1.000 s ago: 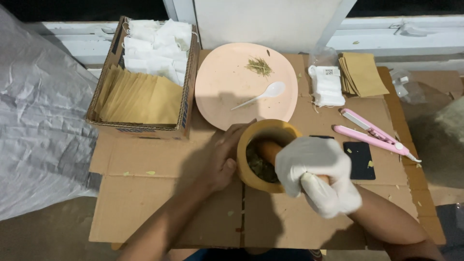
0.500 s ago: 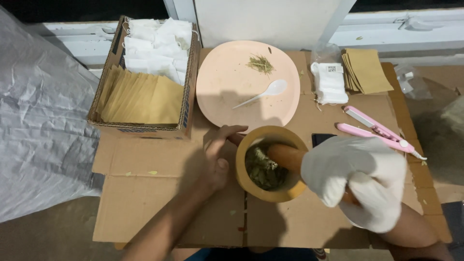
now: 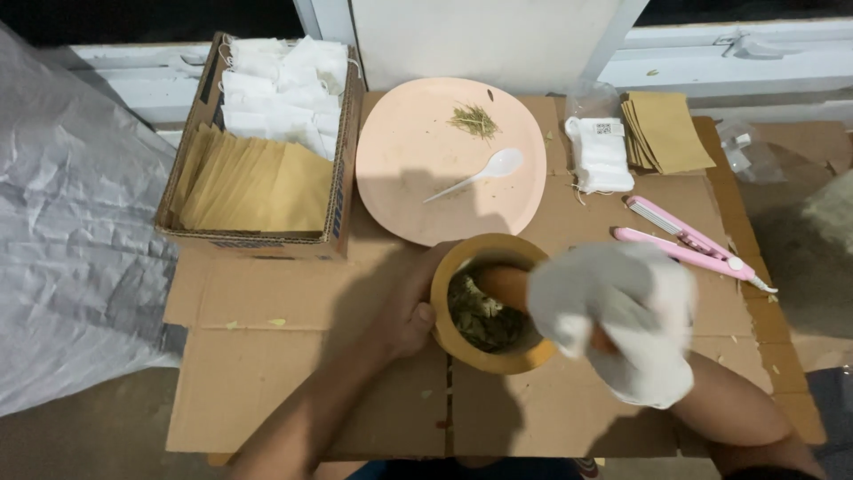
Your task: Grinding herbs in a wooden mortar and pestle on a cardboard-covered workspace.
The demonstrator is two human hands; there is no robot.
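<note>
A wooden mortar [image 3: 480,356] stands on the flattened cardboard [image 3: 267,356] with dried green leaves [image 3: 475,316] inside. My left hand [image 3: 410,307], bare, wraps around the mortar's left wall. My right hand [image 3: 622,316] wears a white glove and grips a wooden pestle [image 3: 502,284], whose end reaches down into the leaves. The gloved hand is blurred.
A pink plate [image 3: 400,178] behind the mortar holds a white plastic spoon [image 3: 480,173] and a small herb pile [image 3: 474,120]. A cardboard box [image 3: 342,160] of white and brown sachets sits at the back left. Pink sealing tongs [image 3: 689,244], white bags [image 3: 600,156] and brown envelopes [image 3: 666,133] lie at right.
My gloved right hand swung from in front of the mortar out to the right, tilting the pestle inside the bowl. The left hand stayed on the mortar.
</note>
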